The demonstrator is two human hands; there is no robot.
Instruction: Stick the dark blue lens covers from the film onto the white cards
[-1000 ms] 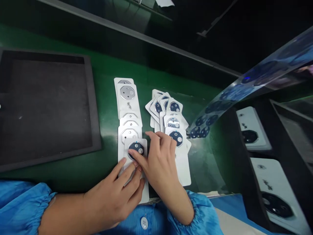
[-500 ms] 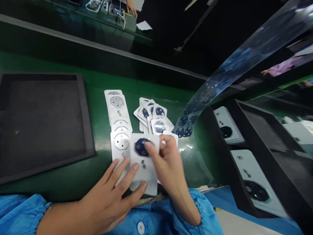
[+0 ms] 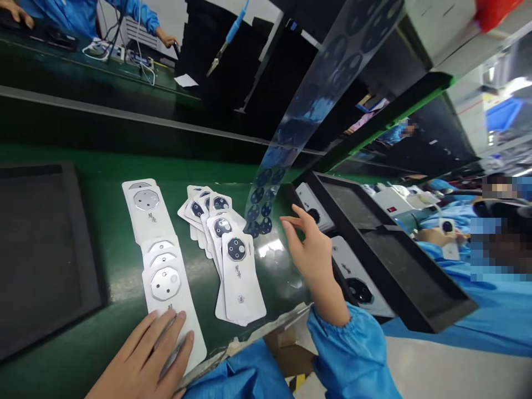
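My left hand point(image 3: 152, 352) lies flat with its fingers spread on the nearest white panel point(image 3: 183, 299) of the left row, whose round cutouts look silver. To the right of that row is a fanned pile of white panels point(image 3: 245, 282) with dark round discs. My right hand point(image 3: 310, 244) hovers above the table right of the pile, thumb and index finger apart, nothing visible between them. Just beyond it hangs a clear film strip point(image 3: 286, 149) bearing dark round stickers, its lower end at the table by the pile.
A black tray point(image 3: 89, 238) lies at the left. On the right stands a black divided tray point(image 3: 374, 249), with white panels point(image 3: 343, 257) beside it. A hand of another person point(image 3: 166, 39) shows beyond the bench, and a person in blue point(image 3: 499, 310) sits at the right.
The view has turned right. The panel with the dark disc has gone from between my hands to the top of the pile. My right hand has let go and moved right, opening.
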